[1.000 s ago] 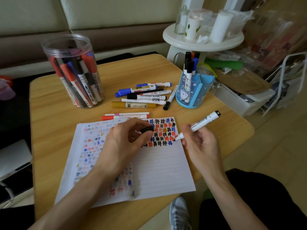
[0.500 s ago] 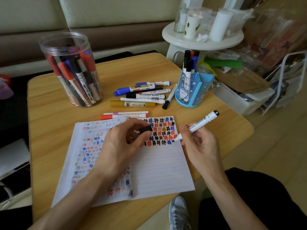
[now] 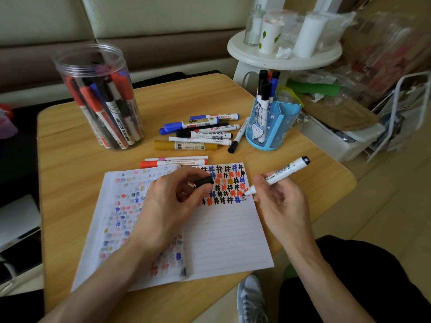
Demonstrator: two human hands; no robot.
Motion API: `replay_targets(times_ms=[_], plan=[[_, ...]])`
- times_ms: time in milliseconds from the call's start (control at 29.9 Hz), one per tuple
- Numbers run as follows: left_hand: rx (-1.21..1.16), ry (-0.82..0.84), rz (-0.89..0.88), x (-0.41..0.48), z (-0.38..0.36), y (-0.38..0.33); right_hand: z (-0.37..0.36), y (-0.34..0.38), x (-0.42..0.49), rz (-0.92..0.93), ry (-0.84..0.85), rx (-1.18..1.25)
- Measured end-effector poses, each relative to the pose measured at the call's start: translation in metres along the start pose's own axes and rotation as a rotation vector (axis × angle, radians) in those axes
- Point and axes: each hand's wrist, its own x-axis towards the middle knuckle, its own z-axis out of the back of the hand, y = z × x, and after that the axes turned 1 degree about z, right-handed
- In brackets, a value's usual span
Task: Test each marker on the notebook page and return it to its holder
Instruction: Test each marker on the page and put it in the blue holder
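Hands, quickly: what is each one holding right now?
Left hand: pinches a black marker cap over the notebook.
Right hand: grips the uncapped white marker, tip down at the page.

Soft, even light is filling the view.
Corners are bowing and darkening; the clutter (image 3: 384, 38) at far right is blurring.

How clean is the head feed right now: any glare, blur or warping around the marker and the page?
Head view: soft, even light, no hard shadows; the marker in the right hand and the black cap in the left hand are sharp, no glare on the notebook page; mild reflections on the clear jar; wide-angle bending curves the table edges; far-right clutter looks soft.
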Motion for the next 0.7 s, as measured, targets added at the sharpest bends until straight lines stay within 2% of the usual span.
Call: replay_targets(times_ms=[167, 367, 568, 701], plan=[[-0.004, 0.004, -0.001, -0.0003, -0.0002, -0.0016, -0.0017, -0.0018, -0.0012, 0.014, 0.043, -0.058], [0.016, 0.009, -0.012, -0.0003, 0.0005, -0.0022, 0.0002, -0.0002, 0.0027, -0.049, -0.007, 0.026], [-0.001, 0.014, -0.010, -0.0009, 0.0007, -0.0030, -0.0019, 0.0009, -0.0001, -0.020, 0.032, -0.070], [-0.004, 0.018, -0.027, -0.0016, 0.0022, -0.0049, 0.0002, 0.0034, 0.0036, -0.100, 0.005, 0.057]])
